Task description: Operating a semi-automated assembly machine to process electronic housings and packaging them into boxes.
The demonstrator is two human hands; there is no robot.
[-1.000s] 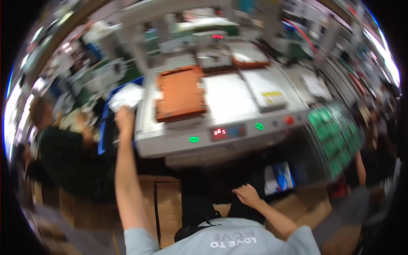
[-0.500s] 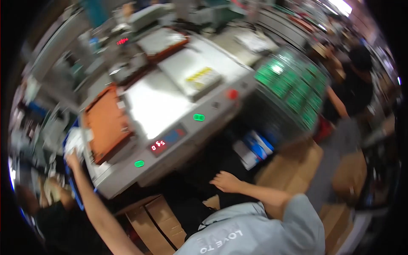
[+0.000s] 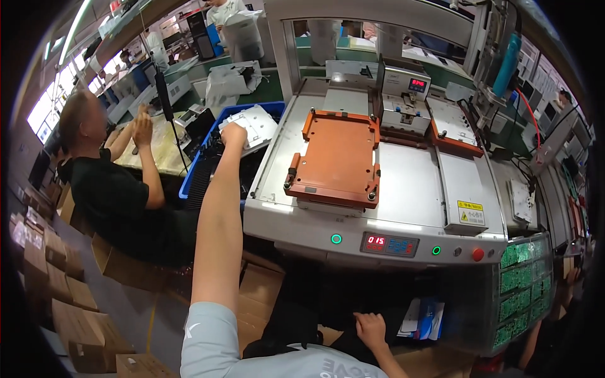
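Left of the machine [image 3: 409,179], left hand [image 3: 234,135] still at white panel [image 3: 260,124] in blue bin [image 3: 187,183]; view has swung binward, so work remains there. Left fingertips hidden, can't tell if gripping. Right hand [image 3: 371,329] before machine, loosely curled, nothing visible held.

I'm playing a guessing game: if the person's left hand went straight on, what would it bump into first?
Most likely the white panel over the blue bin: it lies right ahead of the left hand, which may be touching it. Depth is hard to judge from this one view.
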